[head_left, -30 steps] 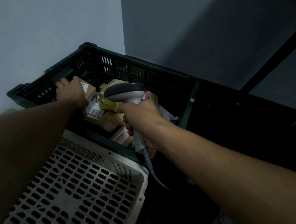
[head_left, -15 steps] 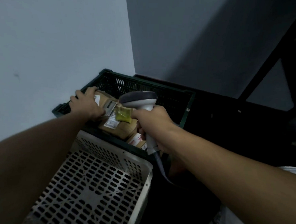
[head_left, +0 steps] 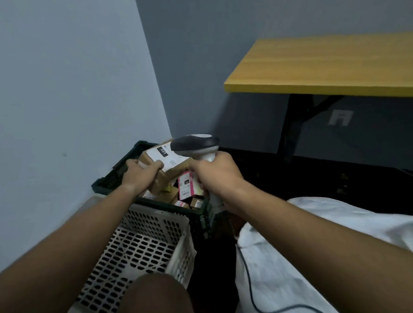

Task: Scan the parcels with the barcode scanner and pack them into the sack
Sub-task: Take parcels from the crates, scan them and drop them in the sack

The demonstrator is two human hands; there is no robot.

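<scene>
Your left hand (head_left: 141, 174) clamps the stiff, light-looking brown cardboard parcel (head_left: 163, 165) by its edge at frame centre, while your right hand (head_left: 215, 178) grips the grey barcode scanner (head_left: 196, 146).

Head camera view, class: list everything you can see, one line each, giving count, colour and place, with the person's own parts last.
Cardboard parcel: one, brown with white label, lifted above the dark crate.
Barcode scanner: one, grey, over the parcel.
Scanner cable: one, dark, across the sack.
Other parcels: several, brown and pink, in the dark crate.
Dark crate: one, dark green, by the wall.
Pale crate: one, off-white, nearer.
Sack: one, white, right.
Shelf: one, yellow, upper right.
Left hand: grips the parcel.
Right hand: grips the scanner.
</scene>
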